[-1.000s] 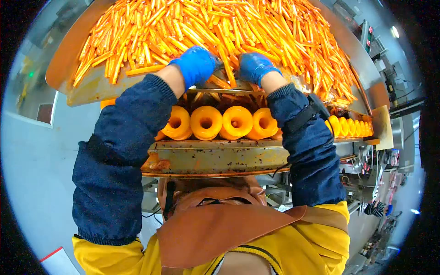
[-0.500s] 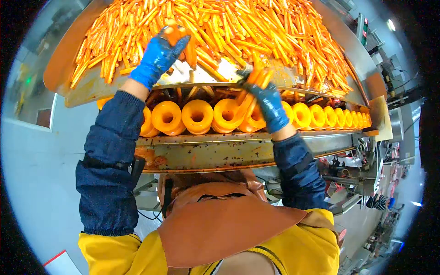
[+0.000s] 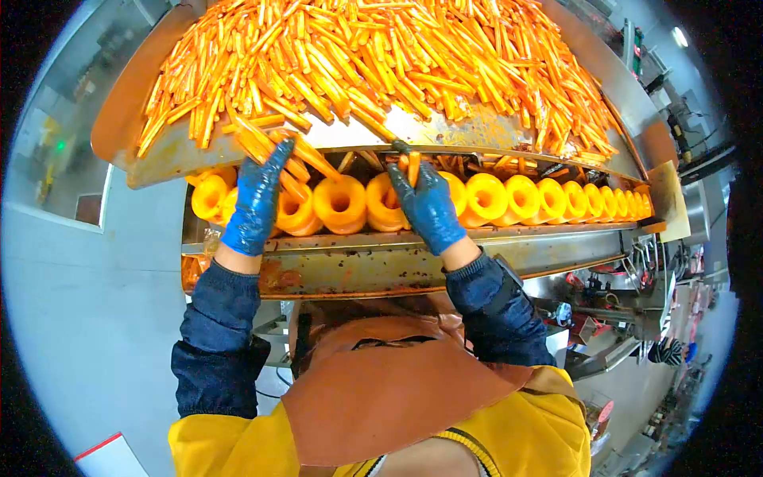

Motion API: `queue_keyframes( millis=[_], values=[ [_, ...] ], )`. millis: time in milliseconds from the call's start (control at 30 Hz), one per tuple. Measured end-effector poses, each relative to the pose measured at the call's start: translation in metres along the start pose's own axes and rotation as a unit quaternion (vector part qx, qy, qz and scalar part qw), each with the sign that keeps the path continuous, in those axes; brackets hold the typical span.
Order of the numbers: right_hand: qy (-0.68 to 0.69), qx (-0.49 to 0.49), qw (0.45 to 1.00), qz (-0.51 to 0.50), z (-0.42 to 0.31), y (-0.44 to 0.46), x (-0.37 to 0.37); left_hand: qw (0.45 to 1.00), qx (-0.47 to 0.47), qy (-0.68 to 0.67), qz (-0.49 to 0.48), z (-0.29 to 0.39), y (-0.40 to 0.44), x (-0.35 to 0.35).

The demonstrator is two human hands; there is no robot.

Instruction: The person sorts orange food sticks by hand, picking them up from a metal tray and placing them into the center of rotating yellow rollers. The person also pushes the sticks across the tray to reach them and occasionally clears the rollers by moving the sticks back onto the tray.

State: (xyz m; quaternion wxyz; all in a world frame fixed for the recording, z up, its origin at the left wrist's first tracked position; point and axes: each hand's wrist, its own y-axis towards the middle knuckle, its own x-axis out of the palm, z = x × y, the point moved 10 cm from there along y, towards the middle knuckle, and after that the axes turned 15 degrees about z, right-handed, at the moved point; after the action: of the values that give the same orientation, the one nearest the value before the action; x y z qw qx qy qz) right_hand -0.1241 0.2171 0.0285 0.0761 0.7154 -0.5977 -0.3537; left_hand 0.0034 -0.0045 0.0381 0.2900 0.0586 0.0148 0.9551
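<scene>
My left hand (image 3: 256, 207), in a blue glove, is closed around several oily orange food sticks (image 3: 256, 143) over the left part of a row of orange funnel-like cups (image 3: 341, 203). Some of those sticks point down toward a cup. My right hand (image 3: 433, 208), gloved too, pinches a short orange stick (image 3: 413, 167) just above the cups, by the tray's front lip. Behind both hands, a heap of similar sticks (image 3: 358, 56) covers a sloped metal tray (image 3: 433, 129). My right fingers partly hide one cup.
A stained metal channel (image 3: 373, 270) runs below the cups, near my brown apron (image 3: 397, 397). A pale board (image 3: 669, 203) stands at the row's right end. Machinery and a distant person in striped clothing (image 3: 666, 351) are at the right.
My left hand has come down from the heap to the cups, holding sticks. My right hand has moved left and now holds fewer sticks than before.
</scene>
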Motion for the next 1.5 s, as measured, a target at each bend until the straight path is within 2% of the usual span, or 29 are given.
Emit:
queue_keyframes(
  millis=[100,133,167,233,367,433,467,500,567,600,633,700,733,767,833,900,933,967,1033,1067,1100,1167,1233,1267,1300,1367,1400,1433,1500],
  values=[
    [-0.011,0.005,0.999,0.041,-0.010,0.008,-0.020,0.997,-0.027,0.062,-0.027,-0.025,-0.009,0.007],
    [0.007,-0.013,0.998,0.059,-0.016,0.012,-0.026,0.996,-0.020,0.067,-0.061,-0.031,-0.014,0.016],
    [0.026,-0.031,0.996,0.077,-0.021,0.014,-0.032,0.985,-0.026,0.134,-0.104,-0.050,-0.015,0.024],
    [0.037,-0.036,0.996,0.075,-0.028,0.017,-0.037,0.946,0.062,0.273,-0.161,-0.051,-0.024,0.039],
    [0.123,0.013,0.990,0.068,-0.015,0.016,-0.035,0.974,0.040,0.208,-0.073,-0.020,-0.018,0.020],
    [0.122,0.055,0.990,0.048,-0.009,0.012,-0.037,0.978,0.135,0.149,-0.056,-0.003,-0.003,-0.001],
    [0.049,-0.044,0.997,0.039,-0.013,0.007,-0.038,0.977,-0.058,0.197,-0.063,-0.054,0.008,-0.018],
    [0.051,-0.044,0.997,0.038,-0.016,0.006,-0.039,0.977,-0.058,0.198,-0.060,-0.051,0.000,-0.019],
    [0.096,0.091,0.991,0.025,-0.001,0.005,-0.037,0.969,0.015,0.205,-0.140,-0.032,-0.027,-0.001],
    [0.097,0.065,0.993,0.027,-0.004,0.005,-0.038,0.963,-0.084,0.191,-0.172,-0.050,-0.030,-0.003],
    [0.098,0.066,0.993,0.027,-0.003,0.005,-0.037,0.963,-0.084,0.192,-0.171,-0.050,-0.030,-0.005],
    [0.110,0.074,0.991,0.024,-0.005,0.004,-0.037,0.985,-0.041,0.096,-0.136,-0.026,-0.028,-0.007],
    [0.111,0.075,0.991,0.023,-0.006,0.004,-0.036,0.985,-0.101,0.080,-0.115,-0.030,-0.027,-0.018],
    [0.122,0.084,0.989,0.016,-0.007,0.004,-0.033,0.985,0.032,0.144,-0.090,-0.005,-0.025,-0.028],
    [0.133,0.095,0.987,0.005,-0.009,0.002,-0.027,0.990,-0.006,0.107,-0.090,-0.014,-0.015,-0.034],
    [0.166,0.137,0.976,-0.030,-0.009,-0.004,-0.015,0.986,-0.077,0.036,-0.142,-0.030,-0.027,-0.021],
    [0.170,0.104,0.980,-0.020,-0.016,-0.004,-0.012,0.966,-0.168,0.082,-0.177,-0.048,-0.033,-0.020],
    [0.171,0.102,0.980,-0.022,-0.018,-0.005,-0.008,0.967,-0.167,0.082,-0.174,-0.046,-0.033,-0.021],
    [0.171,0.063,0.982,-0.040,-0.032,-0.009,0.000,0.985,-0.049,0.078,-0.144,-0.020,-0.027,-0.020],
    [0.174,0.133,0.971,-0.092,-0.027,-0.014,0.014,0.962,0.127,0.194,-0.145,0.009,-0.028,-0.016],
    [0.174,0.132,0.971,-0.094,-0.028,-0.018,0.024,0.962,0.127,0.193,-0.142,0.013,-0.032,-0.012],
    [0.281,0.100,0.947,-0.122,-0.044,-0.032,0.051,0.935,0.062,0.252,-0.243,-0.005,-0.057,0.016],
    [0.251,0.117,0.947,-0.163,-0.069,-0.043,0.063,0.938,0.100,0.231,-0.238,-0.011,-0.079,0.028],
    [0.237,0.037,0.957,-0.166,-0.087,-0.045,0.060,0.924,0.187,0.282,-0.176,0.000,-0.079,0.024],
    [0.238,0.036,0.956,-0.168,-0.094,-0.043,0.055,0.925,0.186,0.283,-0.173,0.001,-0.078,0.020],
    [0.188,0.045,0.955,-0.224,-0.101,-0.040,0.050,0.956,0.025,0.285,-0.059,-0.017,-0.054,-0.022],
    [0.180,0.022,0.966,-0.186,-0.101,-0.033,0.038,0.974,0.159,0.161,-0.023,0.008,-0.042,-0.035],
    [0.172,-0.010,0.973,-0.155,-0.097,-0.025,0.029,0.995,0.033,0.095,0.004,0.005,-0.029,-0.057],
    [0.117,-0.029,0.985,-0.125,-0.070,-0.019,0.022,0.977,-0.068,0.200,-0.005,-0.006,-0.020,-0.074]
  ],
)
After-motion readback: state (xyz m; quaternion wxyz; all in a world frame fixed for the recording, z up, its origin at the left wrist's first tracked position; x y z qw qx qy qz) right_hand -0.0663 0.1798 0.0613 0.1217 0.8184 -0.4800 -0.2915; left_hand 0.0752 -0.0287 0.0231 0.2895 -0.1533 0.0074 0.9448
